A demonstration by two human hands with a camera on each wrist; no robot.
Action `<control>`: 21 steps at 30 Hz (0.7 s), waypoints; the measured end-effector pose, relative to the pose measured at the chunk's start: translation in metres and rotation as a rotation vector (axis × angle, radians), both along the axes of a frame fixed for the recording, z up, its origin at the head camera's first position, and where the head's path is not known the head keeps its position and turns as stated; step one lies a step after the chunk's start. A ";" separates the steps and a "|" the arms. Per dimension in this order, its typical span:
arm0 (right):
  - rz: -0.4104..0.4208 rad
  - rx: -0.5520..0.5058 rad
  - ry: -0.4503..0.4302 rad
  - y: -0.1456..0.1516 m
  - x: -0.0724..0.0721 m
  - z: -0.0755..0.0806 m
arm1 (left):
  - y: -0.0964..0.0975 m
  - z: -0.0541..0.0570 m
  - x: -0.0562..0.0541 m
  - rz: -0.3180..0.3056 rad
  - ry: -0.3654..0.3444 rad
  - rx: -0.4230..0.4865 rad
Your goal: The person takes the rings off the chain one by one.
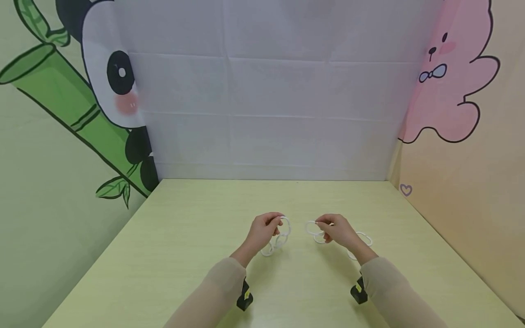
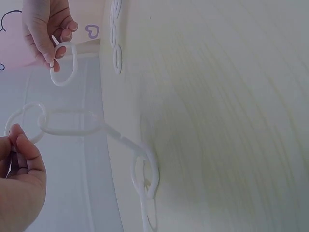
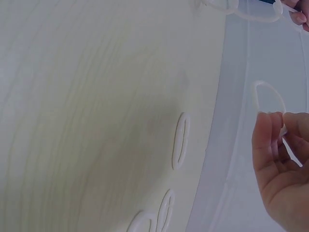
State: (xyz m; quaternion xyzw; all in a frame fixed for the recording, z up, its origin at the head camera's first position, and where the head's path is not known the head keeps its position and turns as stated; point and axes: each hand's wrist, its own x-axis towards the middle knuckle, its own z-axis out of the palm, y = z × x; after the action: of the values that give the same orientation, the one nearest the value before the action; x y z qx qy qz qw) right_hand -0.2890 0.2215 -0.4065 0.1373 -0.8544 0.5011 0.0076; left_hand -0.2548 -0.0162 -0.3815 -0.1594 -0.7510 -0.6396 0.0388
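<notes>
Above the surface (image 1: 205, 282), you seemed best served by light pinches, both grips turned square-on, nothing twisted. The white chain (image 2: 72, 131) hung from your left hand (image 1: 262, 230), which pinched its end link (image 2: 31, 104); whether its lower links (image 2: 153, 169) touched down was hard to tell. Your right hand (image 1: 334, 230) pinched a single ring (image 2: 75, 64), apart from the chain; loose rings (image 3: 177, 140) lay near that hand.

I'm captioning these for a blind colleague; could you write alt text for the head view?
A person's left hand pinches a chain of white links while the right hand holds a single white link, both above a pale table. More white links lie near the right hand; a white sheet hangs behind.
</notes>
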 end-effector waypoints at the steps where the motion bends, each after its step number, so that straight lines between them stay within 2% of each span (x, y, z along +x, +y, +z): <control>1: -0.002 0.000 -0.001 0.001 0.000 -0.001 | 0.000 0.000 0.000 -0.001 0.001 -0.001; 21: -0.039 0.016 -0.062 0.018 -0.001 -0.013 | 0.000 0.003 0.001 -0.003 -0.002 -0.008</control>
State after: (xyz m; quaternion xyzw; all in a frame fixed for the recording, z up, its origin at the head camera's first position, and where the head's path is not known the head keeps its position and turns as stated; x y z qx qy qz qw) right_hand -0.2905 0.2391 -0.4199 0.1052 -0.8607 0.4980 -0.0105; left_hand -0.2540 -0.0165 -0.3780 -0.1600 -0.7534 -0.6368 0.0365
